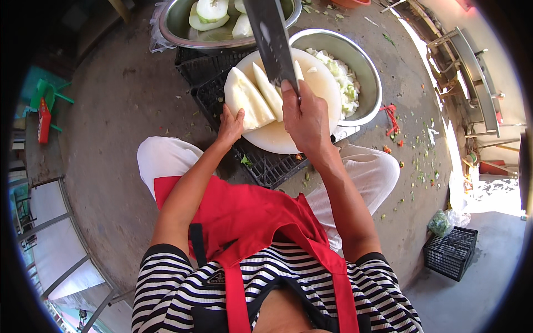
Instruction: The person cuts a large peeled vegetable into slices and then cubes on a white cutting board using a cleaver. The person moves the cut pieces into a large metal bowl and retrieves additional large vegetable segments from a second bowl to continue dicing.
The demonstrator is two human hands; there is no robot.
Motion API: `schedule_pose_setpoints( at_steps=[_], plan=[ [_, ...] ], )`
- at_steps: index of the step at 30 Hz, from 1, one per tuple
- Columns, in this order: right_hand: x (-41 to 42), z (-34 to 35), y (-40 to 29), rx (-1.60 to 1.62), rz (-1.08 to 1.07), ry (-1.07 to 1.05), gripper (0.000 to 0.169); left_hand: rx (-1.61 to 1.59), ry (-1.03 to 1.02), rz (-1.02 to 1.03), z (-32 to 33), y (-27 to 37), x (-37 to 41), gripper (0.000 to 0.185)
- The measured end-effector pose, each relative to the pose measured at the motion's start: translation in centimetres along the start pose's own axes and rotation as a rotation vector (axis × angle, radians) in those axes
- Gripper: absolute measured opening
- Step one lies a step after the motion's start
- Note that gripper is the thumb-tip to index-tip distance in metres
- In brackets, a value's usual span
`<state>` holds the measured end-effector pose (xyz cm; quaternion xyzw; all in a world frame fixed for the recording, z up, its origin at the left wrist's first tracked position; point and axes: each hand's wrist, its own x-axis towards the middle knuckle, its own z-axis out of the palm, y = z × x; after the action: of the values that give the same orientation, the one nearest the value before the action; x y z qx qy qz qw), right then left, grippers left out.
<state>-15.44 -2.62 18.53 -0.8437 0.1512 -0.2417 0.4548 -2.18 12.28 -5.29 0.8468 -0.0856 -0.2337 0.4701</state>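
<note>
My right hand (306,116) grips a broad dark cleaver (272,45), its blade raised over a round white cutting board (266,139). On the board lies a large pale piece of peeled gourd, perhaps winter melon (245,98), with my left hand (231,125) against its left edge. Beside it rests a long cut wedge of the same gourd (266,89). Another slice (298,70) shows partly behind the blade and my right hand. Touching the board's right side, a steel bowl (372,100) holds many chopped pale chunks (343,81).
Black plastic crates (266,168) support the board. Beyond it stands a large steel basin (175,37) with peeled gourd pieces (210,18). Vegetable scraps and a red tie (390,118) litter the concrete floor on the right. Farther right is a black crate (452,252) with bagged greens (440,223).
</note>
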Motion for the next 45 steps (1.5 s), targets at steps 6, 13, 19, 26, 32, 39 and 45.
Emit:
schedule_pose_setpoints(
  at_steps=[6, 13, 19, 26, 32, 39, 45],
  plan=[
    [-4.1, 6.0, 11.7, -0.45, 0.046, -0.131, 0.028, -0.024, -0.096, -0.002, 0.2, 4.1, -1.5, 0.086],
    [-3.1, 5.2, 15.0, -0.281, 0.509, -0.441, 0.044, 0.037, -0.14, -0.052, 0.4, 3.7, -1.3, 0.079],
    [-2.6, 2.8, 12.3, -0.344, 0.318, -0.261, 0.034, 0.006, -0.078, -0.038, 1.8, 3.6, 0.4, 0.061],
    [-0.9, -0.2, -1.6, -0.01, 0.028, 0.037, 0.026, -0.283, -0.076, -0.111, 0.4, 1.8, -1.7, 0.04],
    [-6.7, 6.4, 14.3, -0.437, 0.36, -0.331, 0.033, -0.105, -0.019, 0.008, 1.6, 1.9, -1.7, 0.043],
    [-3.1, 1.2, 9.4, -0.125, 0.514, -0.48, 0.035, -0.262, -0.086, -0.105, 1.9, 1.8, -0.5, 0.036],
    [2.6, -9.4, 12.3, -0.164, 0.132, -0.124, 0.026, 0.087, 0.283, 0.483, 1.8, 7.1, 1.2, 0.03]
  ],
)
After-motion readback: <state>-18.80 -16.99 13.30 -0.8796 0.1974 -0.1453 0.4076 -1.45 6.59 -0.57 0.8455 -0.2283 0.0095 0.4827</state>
